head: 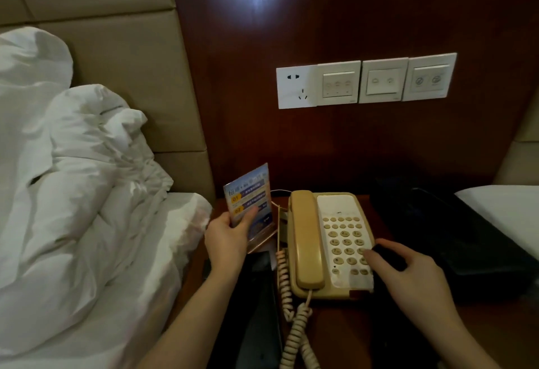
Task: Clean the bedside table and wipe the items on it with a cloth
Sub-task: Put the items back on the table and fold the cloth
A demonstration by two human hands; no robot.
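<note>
Beige plastic catches the eye first: the phone [329, 244] sits on the dark table [335, 327], its handset in the cradle and its coiled cord [291, 304] trailing down toward the person.

The left hand [229, 238] grips a card stand [250, 202], thumb across the printed face, fingers behind it. The stand is tilted, its clear base just right of the hand and lifted off or barely touching the table; I cannot tell which. Just beyond the stand's right edge stands the phone, close but apart.

The right hand [408, 269] is over the phone's right side, fingers curled around something dark, apparently a cloth [385, 253], held against the keypad's lower right corner. The light is too dim to make out the cloth's shape for certain.

Below the left wrist lies a flat black thing [256, 310] on the table. Right of the right hand a black tray [466, 240] rests on the table, and past that, a white pillow [504, 211].

Left of the left hand a rumpled white duvet [87, 193] piles up on the bed against a padded headboard [116, 47]. Above both hands, on the wood wall panel, a socket [297, 87] and three switch plates [385, 81] sit in a row.
</note>
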